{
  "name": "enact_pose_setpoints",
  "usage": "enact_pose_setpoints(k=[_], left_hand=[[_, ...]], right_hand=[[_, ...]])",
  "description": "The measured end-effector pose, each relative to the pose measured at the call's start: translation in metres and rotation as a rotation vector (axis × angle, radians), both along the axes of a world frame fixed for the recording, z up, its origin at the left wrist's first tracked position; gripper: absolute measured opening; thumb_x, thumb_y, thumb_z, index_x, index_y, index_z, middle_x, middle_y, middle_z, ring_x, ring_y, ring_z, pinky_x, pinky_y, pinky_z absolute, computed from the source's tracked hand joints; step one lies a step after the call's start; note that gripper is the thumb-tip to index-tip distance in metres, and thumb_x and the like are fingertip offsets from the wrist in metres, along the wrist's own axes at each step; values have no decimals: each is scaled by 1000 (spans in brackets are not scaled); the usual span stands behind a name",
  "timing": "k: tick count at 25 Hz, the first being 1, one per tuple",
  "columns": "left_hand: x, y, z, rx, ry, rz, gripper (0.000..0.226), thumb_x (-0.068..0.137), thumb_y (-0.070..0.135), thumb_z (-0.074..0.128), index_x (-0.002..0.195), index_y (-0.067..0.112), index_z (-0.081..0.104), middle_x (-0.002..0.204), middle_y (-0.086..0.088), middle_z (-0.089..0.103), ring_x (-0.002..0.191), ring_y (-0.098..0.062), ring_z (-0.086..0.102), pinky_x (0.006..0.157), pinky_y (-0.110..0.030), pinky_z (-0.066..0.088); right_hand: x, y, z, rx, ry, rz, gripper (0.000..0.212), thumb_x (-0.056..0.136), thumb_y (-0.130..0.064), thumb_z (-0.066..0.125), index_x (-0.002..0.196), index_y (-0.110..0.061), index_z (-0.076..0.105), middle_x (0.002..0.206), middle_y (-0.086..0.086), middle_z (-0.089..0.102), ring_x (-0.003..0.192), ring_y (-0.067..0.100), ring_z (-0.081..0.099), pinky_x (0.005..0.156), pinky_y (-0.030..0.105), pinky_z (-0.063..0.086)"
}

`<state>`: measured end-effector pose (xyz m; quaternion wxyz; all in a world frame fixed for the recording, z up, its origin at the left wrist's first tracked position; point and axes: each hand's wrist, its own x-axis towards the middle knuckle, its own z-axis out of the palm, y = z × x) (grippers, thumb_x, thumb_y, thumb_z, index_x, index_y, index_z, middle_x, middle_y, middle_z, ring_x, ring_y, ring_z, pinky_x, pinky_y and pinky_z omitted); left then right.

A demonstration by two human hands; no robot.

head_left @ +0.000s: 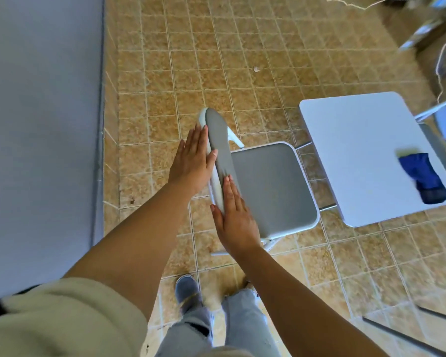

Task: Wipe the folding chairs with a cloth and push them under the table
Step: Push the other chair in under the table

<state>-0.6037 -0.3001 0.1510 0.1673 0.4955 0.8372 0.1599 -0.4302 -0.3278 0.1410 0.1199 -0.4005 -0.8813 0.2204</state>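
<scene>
Both hands flat and open on the grey padded backrest [218, 153] of the white-framed folding chair [271, 186]: left hand [192, 161] behind it, right hand [236, 217] at the front, gripping nothing. Blue cloth [426, 180] lies apart on the white surface [358, 155]. Chair faces that surface, seat just short of its edge. Best push evenly, low, keeping legs square on the tiled floor [216, 60].

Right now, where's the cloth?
In the head view, the blue cloth lies on the right, near the right edge of the white table, beyond the grey folding chair; neither hand holds it.
</scene>
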Motion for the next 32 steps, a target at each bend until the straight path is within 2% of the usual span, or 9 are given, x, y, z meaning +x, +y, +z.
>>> enact_pose_setpoints(k=[4,9,15,32], left_hand=[[-1,3,-3,23,-17,-10,61,102,41,17,153,17,-7,161,-1,-11,147,-10,-10,121,-32,-3],[1,11,-3,-6,-5,-6,61,102,41,14,153,17,-9,161,-1,-13,147,-11,-11,121,-33,-3],[13,34,-1,-21,28,-3,60,102,40,13,153,16,-9,161,-2,-13,147,-11,-11,120,-32,-6],[96,162,1,-15,36,-39,59,103,39,14,153,15,-8,161,-2,-11,148,-13,-10,121,-35,-4]], right_hand=[[1,4,-1,39,-42,32,63,99,-42,29,151,-10,14,158,4,19,145,12,17,115,21,13],[2,10,-2,65,-56,63,63,100,-39,31,151,-6,14,158,8,20,145,16,18,117,28,20],[12,31,-1,58,-52,46,62,100,-38,32,150,-6,15,158,8,20,145,16,18,118,29,20],[93,152,-4,27,18,10,62,100,-37,35,150,-6,15,157,8,21,145,16,19,118,30,20]])
